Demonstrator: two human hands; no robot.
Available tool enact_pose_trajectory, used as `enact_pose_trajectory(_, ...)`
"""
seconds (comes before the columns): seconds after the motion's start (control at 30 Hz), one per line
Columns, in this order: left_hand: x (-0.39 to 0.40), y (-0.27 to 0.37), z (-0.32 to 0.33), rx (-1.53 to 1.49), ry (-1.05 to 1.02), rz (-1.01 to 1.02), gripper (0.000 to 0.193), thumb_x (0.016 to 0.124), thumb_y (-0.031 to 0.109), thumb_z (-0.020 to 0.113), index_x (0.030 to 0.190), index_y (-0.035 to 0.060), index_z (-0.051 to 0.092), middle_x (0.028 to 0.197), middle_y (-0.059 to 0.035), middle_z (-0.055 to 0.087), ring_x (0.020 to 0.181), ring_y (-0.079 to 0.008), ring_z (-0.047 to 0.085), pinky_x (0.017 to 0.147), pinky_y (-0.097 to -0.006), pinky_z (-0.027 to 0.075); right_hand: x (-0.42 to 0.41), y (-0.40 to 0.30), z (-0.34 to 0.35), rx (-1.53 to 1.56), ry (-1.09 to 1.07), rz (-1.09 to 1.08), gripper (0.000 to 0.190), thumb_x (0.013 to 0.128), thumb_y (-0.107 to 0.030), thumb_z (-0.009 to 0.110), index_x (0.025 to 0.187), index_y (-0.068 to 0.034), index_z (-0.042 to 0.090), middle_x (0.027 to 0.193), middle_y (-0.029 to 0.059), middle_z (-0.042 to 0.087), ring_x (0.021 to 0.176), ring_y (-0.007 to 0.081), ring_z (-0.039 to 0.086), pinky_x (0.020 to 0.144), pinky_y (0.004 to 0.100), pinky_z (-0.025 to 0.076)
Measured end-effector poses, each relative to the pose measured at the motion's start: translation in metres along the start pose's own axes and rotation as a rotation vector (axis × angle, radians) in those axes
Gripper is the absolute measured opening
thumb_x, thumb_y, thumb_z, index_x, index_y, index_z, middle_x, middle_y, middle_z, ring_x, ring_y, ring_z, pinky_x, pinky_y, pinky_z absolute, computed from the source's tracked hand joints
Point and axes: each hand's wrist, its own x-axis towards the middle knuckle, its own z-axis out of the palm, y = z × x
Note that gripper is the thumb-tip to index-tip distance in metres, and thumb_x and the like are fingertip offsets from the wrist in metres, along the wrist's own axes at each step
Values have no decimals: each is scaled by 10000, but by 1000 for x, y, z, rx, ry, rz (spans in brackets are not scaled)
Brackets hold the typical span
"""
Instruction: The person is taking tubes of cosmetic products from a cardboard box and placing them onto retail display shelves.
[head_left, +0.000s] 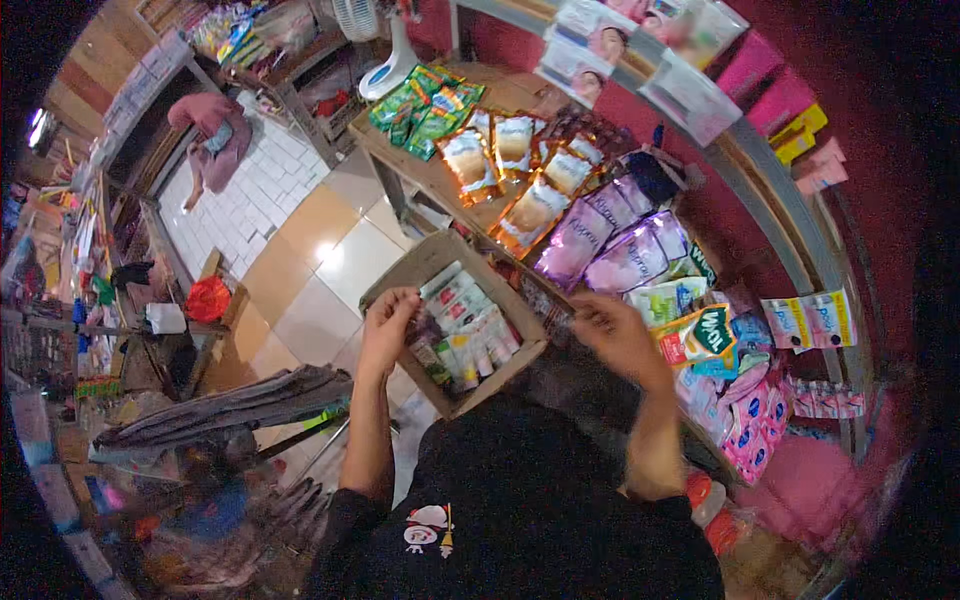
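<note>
My left hand (393, 324) is over the left side of an open cardboard box (525, 358), its fingertips pinched together; whether something thin is between them I cannot tell. Inside the box lie rows of small tubes (487, 341) and small packs. My right hand (611, 334), blurred, hovers right of the box, near the edge of a wooden table (480, 217), fingers curled; its grasp is unclear. Purple refill pouches (574, 238) lie just beyond it, and a yellow and green pouch (694, 337) is beside it.
Orange pouches (532, 214) and green packets (427, 105) cover the table's far part, near a white fan (390, 67). Pink packs (754, 420) lie at the near right. A person (214, 139) sits low on the tiled floor at the upper left. Grey cloth (240, 409) hangs on the left.
</note>
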Motion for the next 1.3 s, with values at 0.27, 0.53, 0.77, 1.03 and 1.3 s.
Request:
enact_pose_trajectory(0.27,88,-83,-61,73,2,-170,188,910,145,569,1012,-5,615,785,-35,615,633,-102,536,561,-239,428,-43,108,211,-509,-194,24,346,828,-206,642,1110,-6,629,1232,201,550,1193,353,473,1026,484,349)
enact_pose_trajectory(0.53,168,-226,-59,1845,-580,258,205,854,185,599,994,41,642,860,-162,679,787,-270,667,633,-394,527,-51,108,239,-680,-181,167,446,893,-306,579,1214,2,555,1387,196,377,1353,408,235,1118,555,174)
enact_pose_trajectory(0.77,134,-334,-16,1642,-635,-90,350,838,374,572,1015,88,670,987,-116,689,931,-281,667,728,-399,544,-48,119,245,-749,-198,194,432,887,-235,579,1258,-19,532,1372,183,383,1349,417,232,1091,570,230)
enact_pose_trajectory(1.03,105,-327,35,1464,-225,-563,548,830,563,561,1065,86,690,1072,-98,678,1005,-262,656,790,-374,540,-54,146,252,-745,-144,140,380,842,-131,546,1216,-81,590,1390,161,381,1355,407,236,1085,528,266)
enact_pose_trajectory(1.3,157,-370,-12,1505,82,-237,791,825,565,579,1371,22,398,1297,-175,532,1133,-312,575,884,-358,497,-52,125,246,-600,-103,216,413,829,-223,619,1213,-72,596,1417,162,360,1395,386,186,1090,518,255)
